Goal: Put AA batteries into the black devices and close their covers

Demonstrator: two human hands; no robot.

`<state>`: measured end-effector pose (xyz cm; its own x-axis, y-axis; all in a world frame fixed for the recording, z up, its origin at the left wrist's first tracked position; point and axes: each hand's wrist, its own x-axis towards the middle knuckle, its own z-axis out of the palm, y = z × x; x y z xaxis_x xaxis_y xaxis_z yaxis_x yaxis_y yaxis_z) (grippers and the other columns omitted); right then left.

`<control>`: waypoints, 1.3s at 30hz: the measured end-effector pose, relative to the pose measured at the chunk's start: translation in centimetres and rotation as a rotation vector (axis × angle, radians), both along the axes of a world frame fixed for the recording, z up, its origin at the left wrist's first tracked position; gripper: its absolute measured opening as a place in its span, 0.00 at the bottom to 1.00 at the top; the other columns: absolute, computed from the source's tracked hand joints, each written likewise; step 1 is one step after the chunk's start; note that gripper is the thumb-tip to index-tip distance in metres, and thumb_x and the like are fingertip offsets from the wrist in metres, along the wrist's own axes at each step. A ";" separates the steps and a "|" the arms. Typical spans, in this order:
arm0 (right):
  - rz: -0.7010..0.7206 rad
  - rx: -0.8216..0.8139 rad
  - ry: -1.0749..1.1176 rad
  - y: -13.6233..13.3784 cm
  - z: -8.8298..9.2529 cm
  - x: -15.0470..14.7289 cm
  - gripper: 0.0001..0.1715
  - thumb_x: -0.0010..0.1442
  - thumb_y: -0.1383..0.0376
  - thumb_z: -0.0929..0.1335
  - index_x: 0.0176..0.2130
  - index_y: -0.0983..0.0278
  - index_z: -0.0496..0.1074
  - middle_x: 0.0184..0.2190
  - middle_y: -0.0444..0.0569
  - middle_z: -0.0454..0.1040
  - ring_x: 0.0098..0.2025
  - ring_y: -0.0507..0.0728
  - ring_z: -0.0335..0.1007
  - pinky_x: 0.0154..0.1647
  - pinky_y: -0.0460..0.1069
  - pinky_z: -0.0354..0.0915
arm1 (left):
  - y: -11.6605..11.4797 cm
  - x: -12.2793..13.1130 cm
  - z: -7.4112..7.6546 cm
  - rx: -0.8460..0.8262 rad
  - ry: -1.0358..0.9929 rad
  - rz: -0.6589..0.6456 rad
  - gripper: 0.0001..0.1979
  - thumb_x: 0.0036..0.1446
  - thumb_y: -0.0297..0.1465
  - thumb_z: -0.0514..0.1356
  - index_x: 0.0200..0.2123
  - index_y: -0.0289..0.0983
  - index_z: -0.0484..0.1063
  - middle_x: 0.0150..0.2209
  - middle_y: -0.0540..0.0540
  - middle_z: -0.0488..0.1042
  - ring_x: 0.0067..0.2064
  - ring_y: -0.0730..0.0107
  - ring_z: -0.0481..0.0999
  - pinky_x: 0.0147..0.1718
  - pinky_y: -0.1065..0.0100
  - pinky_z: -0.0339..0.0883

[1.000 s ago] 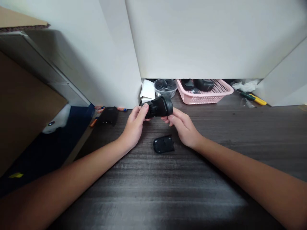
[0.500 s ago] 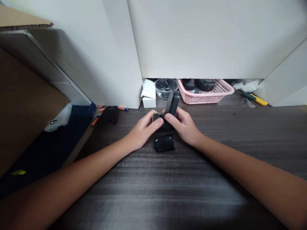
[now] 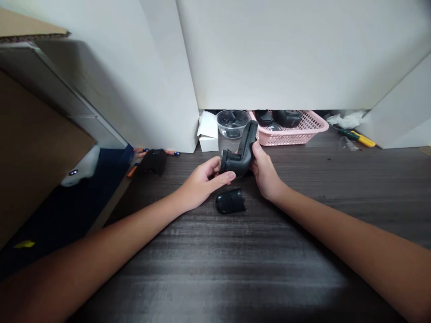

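Note:
Both hands hold a black L-shaped plastic device [image 3: 240,152] just above the dark wooden table [image 3: 235,260]. My right hand [image 3: 266,172] grips its upright flat part from the right side. My left hand [image 3: 202,184] pinches its round, ringed end at the lower left with thumb and fingers. A small black oval cover piece [image 3: 230,202] lies flat on the table right below the hands, touching neither.
Along the back wall stand a white box [image 3: 208,130], a clear bowl [image 3: 232,123], a pink basket [image 3: 296,128] with dark items and a yellow-handled tool [image 3: 358,138]. Another black part [image 3: 153,161] and batteries [image 3: 171,153] lie at the left. The table edge drops off at the left.
The black device was turned from lying sideways to standing with its flat part upright. My right hand shifted to its right side, my left hand to its round end.

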<state>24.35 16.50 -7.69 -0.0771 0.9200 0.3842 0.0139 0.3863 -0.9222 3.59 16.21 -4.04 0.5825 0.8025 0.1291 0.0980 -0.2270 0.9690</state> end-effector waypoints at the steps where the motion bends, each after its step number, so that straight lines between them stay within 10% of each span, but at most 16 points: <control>1: -0.004 -0.023 0.046 -0.1 0.1 0.0 0.40 0.71 0.33 0.58 0.48 0.58 0.80 0.29 0.49 0.76 0.34 0.60 0.76 0.36 0.56 0.75 | 0.0 0.0 0.0 -0.005 -0.012 -0.004 0.20 0.64 0.46 0.68 0.47 0.36 0.75 0.36 0.48 0.76 0.38 0.67 0.75 0.41 0.66 0.68; 9: 0.088 -0.077 0.155 -1.7 1.8 -0.6 0.24 0.66 0.45 0.73 0.48 0.61 0.77 0.36 0.45 0.77 0.32 0.52 0.71 0.30 0.48 0.71 | 0.4 0.2 -0.3 -0.050 -0.203 0.031 0.23 0.66 0.51 0.65 0.46 0.35 0.79 0.35 0.45 0.79 0.37 0.65 0.77 0.39 0.67 0.72; 28: 0.154 -0.066 0.141 -2.4 1.8 -0.8 0.27 0.63 0.48 0.77 0.54 0.58 0.73 0.44 0.48 0.80 0.35 0.55 0.76 0.32 0.51 0.78 | 0.2 -0.2 -0.3 0.066 -0.181 0.150 0.20 0.64 0.45 0.69 0.51 0.39 0.78 0.47 0.45 0.81 0.49 0.62 0.77 0.49 0.66 0.71; 39: 0.310 -0.275 0.263 -2.9 2.4 -1.8 0.33 0.57 0.53 0.81 0.56 0.62 0.74 0.36 0.47 0.86 0.34 0.59 0.87 0.35 0.49 0.79 | 0.0 0.0 -0.9 -0.160 -0.454 0.247 0.27 0.61 0.56 0.67 0.45 0.36 0.81 0.43 0.41 0.83 0.40 0.62 0.80 0.37 0.66 0.72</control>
<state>22.58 13.63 -5.26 -0.2966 0.9391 0.1737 -0.3105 0.0772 -0.9474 3.60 16.20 -4.94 0.2884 0.9387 0.1890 -0.3073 -0.0962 0.9467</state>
